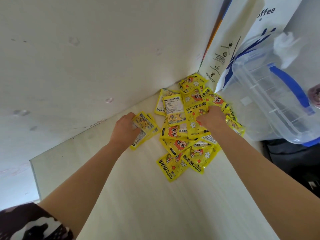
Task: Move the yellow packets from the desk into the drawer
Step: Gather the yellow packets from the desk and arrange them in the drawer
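A heap of several yellow hand-warmer packets point(180, 141) lies on the pale desk point(138, 196), in the corner by the wall. My left hand point(125, 128) grips a small stack of yellow packets point(145, 130) just left of the heap, thumb over the top one. My right hand point(212, 121) reaches into the heap's right side, its fingers curled into the packets there. The fingertips are hidden among them. No drawer is in view.
A white paper bag with blue print point(230, 49) stands against the wall behind the heap. A clear plastic box with blue handle point(277, 94) sits at the right, touching the heap's edge. The desk's left edge point(34, 177) drops off near the wall.
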`<state>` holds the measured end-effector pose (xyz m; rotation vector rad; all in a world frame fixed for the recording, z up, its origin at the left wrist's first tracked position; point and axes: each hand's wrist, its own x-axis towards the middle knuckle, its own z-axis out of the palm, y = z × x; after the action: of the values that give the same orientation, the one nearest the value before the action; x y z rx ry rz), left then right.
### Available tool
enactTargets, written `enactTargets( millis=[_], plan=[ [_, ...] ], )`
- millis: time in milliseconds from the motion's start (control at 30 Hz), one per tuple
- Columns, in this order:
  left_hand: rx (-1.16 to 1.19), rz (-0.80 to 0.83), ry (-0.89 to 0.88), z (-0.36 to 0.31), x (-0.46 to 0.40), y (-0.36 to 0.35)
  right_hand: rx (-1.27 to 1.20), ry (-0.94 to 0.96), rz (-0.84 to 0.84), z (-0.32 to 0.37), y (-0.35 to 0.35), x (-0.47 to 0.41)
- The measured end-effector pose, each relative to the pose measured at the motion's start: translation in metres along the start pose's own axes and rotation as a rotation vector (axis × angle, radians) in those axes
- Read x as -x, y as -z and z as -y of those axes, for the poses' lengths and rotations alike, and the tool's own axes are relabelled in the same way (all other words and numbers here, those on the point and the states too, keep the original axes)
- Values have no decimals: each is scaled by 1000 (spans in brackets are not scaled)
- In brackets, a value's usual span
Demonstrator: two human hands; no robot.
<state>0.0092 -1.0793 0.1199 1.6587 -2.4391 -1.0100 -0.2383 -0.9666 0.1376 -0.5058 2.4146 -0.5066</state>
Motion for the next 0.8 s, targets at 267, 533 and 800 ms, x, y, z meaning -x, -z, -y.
enactTargets(
  millis=[267,533,800],
  plan=[
    [529,97,287,2,22,8,-281,-90,24,-41,19,29],
    [784,191,298,-33,17,0,-407,-128,71,-57,27,36],
    [918,155,394,-81,-20,-32,-464,-175,120,-51,25,26]
  ],
)
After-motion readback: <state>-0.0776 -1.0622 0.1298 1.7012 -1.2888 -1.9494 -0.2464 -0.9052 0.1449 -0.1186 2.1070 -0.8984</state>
